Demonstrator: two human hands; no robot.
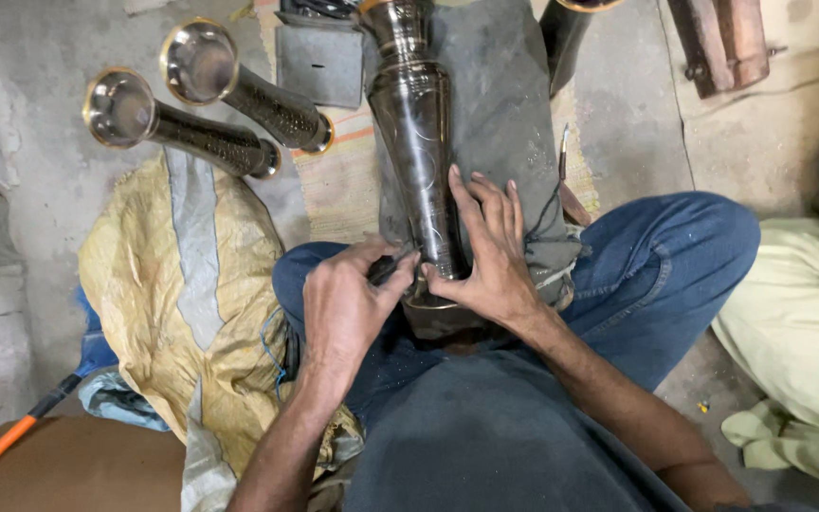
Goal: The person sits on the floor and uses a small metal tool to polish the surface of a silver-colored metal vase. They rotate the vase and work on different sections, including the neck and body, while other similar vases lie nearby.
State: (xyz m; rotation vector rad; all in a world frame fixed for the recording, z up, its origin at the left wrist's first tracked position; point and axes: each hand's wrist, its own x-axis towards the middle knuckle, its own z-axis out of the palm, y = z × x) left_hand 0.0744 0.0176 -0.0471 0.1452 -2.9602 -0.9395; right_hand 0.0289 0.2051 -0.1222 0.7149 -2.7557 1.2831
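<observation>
A tall dark metal vase with fine curved lines cut into it lies lengthwise on a grey padded cloth over my lap. My right hand lies flat against the vase's lower part, fingers spread, steadying it. My left hand is closed around a small dark engraving tool whose tip touches the vase near its base. My legs in blue jeans are crossed under the cloth.
Two similar dark vases with gold rims lie at the upper left. A yellow sack is bunched at my left. An orange-handled tool lies at the lower left. Another person in pale clothing sits at the right.
</observation>
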